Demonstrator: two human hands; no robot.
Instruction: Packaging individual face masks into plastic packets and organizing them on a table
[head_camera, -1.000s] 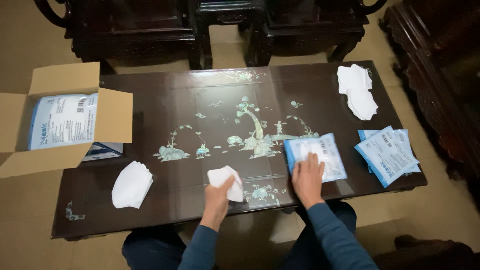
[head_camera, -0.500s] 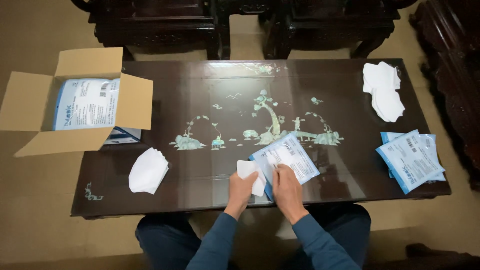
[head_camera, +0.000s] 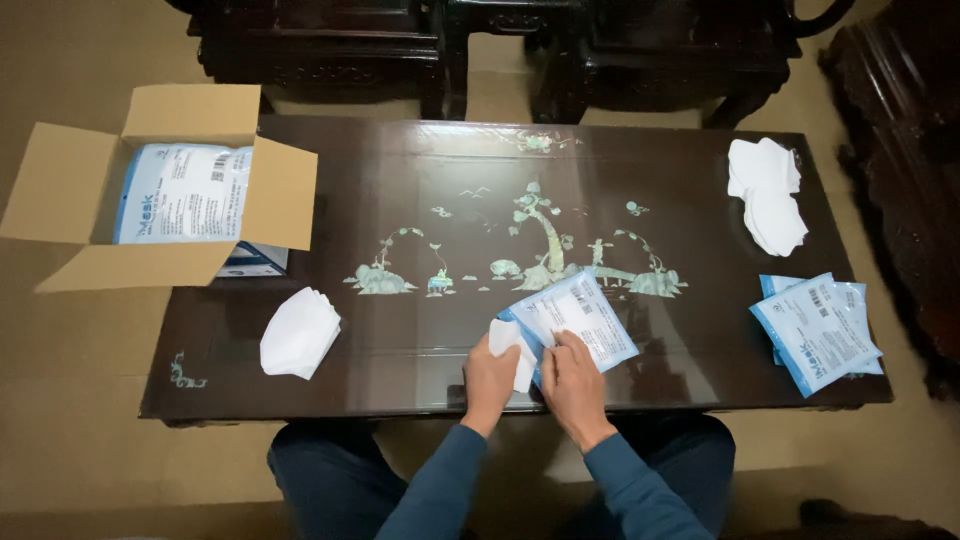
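Between both hands (head_camera: 535, 375), blue-white pouch (head_camera: 578, 318)

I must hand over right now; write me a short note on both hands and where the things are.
Left hand holds a folded white mask at the mouth of a blue-white pouch; right hand holds that pouch. Mask not yet fully inside. Loose masks: a pile front-left, a stack far right. More pouches lie right. Open cardboard box, left, holds packs.
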